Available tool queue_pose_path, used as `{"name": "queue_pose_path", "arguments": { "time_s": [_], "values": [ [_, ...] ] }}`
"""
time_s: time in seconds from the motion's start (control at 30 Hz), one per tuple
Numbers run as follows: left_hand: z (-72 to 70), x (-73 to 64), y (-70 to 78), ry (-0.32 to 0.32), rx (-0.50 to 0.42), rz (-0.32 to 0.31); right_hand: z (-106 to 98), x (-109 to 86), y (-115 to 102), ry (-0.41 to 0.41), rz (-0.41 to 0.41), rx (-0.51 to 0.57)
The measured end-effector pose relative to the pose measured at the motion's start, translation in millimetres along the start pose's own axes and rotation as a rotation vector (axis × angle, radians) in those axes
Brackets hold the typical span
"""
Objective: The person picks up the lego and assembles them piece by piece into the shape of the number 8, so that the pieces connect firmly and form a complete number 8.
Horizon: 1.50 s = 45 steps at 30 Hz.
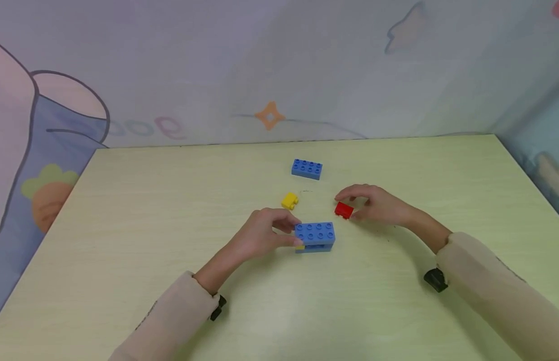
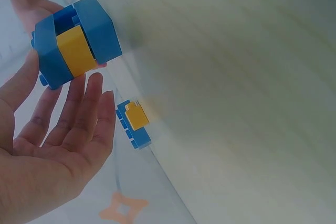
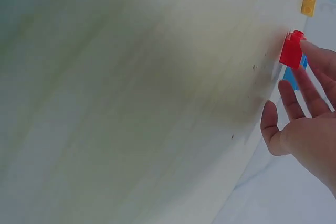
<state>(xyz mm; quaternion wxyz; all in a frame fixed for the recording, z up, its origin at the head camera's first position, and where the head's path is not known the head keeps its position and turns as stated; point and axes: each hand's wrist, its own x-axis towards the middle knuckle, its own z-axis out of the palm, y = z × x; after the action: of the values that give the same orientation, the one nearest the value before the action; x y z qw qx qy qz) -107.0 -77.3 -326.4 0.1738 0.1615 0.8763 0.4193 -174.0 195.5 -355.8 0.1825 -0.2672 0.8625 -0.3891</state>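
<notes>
My left hand (image 1: 263,233) holds the left end of a toy brick stack, thumb at the near side and fingers behind. In it, an upper blue brick (image 1: 314,232) sits over a lower blue brick (image 1: 319,248), with a yellow brick (image 2: 76,51) between them at the held end; the other end has an open gap. To the right, the thumb and index finger of my right hand (image 1: 381,204) pinch a small red brick (image 1: 343,210), its studs towards me. The other fingers of that hand are spread in the right wrist view.
A loose yellow brick (image 1: 289,201) lies on its side just beyond the stack. Farther back is another blue brick (image 1: 306,169), studs up. The pale table (image 1: 148,200) meets a patterned wall (image 1: 207,75) at its far edge.
</notes>
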Motion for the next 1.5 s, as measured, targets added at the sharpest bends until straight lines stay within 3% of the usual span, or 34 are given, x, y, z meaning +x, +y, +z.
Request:
{"name": "queue_pose_path", "arguments": {
  "time_s": [0.17,0.8,1.07,1.5],
  "values": [
    [-0.1,-0.2,1.0,-0.002,-0.006,-0.005,2,2.0,1,-0.021,0.005,-0.019],
    [0.2,-0.4,1.0,-0.011,-0.005,-0.005,7,1.1,6,0.056,-0.019,-0.128],
    [0.8,-0.1,0.2,-0.014,0.0,-0.003,2,-9.2,-11,0.097,0.067,-0.125],
    [1.4,0.7,-0.6,-0.013,-0.005,-0.011,-4,-26.7,-44,0.09,-0.088,-0.036]
  ]
}}
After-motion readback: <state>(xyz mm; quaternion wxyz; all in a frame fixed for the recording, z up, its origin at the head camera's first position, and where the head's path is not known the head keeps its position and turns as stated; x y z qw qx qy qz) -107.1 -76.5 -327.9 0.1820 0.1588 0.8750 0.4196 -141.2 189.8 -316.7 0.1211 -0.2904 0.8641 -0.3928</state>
